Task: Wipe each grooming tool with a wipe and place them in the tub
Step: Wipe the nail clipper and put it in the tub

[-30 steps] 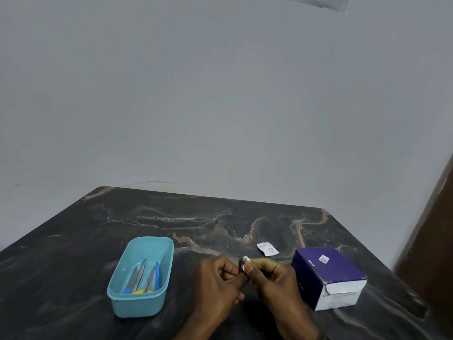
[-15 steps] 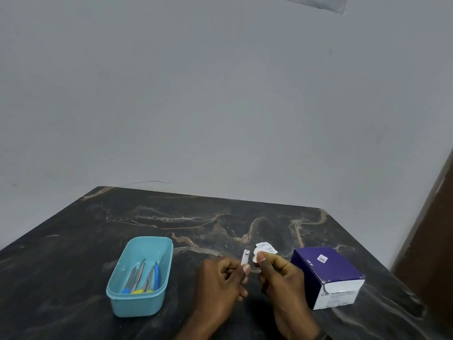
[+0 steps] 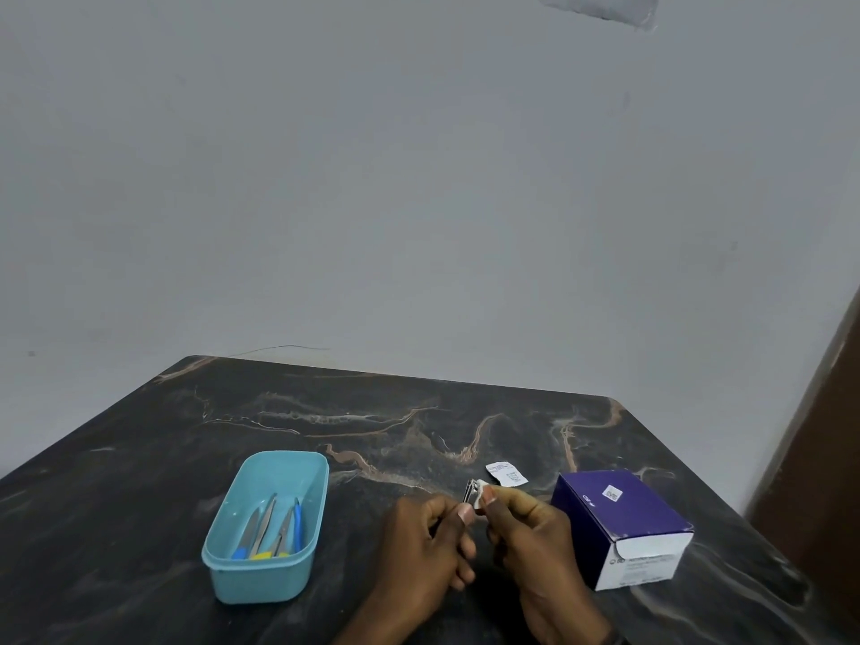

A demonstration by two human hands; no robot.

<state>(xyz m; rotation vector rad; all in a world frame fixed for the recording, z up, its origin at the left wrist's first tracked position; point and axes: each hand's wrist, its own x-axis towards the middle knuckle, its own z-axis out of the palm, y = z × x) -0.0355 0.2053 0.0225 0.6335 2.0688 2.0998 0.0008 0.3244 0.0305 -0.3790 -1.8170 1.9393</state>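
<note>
- Left hand (image 3: 430,537): fingers curled, pinching the lower end of a small metal nail clipper (image 3: 470,492), held just above the table (image 3: 139,481) at about 6 o'clock of the tabletop.
- Right hand (image 3: 526,528): thumb and fingertips pinching a small white wipe (image 3: 481,494) against the clipper's upper end at its 3 o'clock side.
- Tub (image 3: 232,579): light blue, at 9 o'clock of the hands, well apart from them. Inside lie several slim tools (image 3: 274,528) with blue and yellow ends; exact types too small to tell.
- Purple box (image 3: 619,509): at 3 o'clock of the hands, near but not touching. A torn white sachet (image 3: 506,473) lies on the table at 12 o'clock of the hands.
- Handling judgement: the clipper looks light, rigid and smooth, so likely slippery once damp. Best held by the flat sides near the hinge end, leaving the cutting end free for wiping. The wipe is soft and limp; it needs fingertip pressure to bear on the metal.
- Stage judgement: wiping of this tool in hand; placement in the tub not yet done.
</note>
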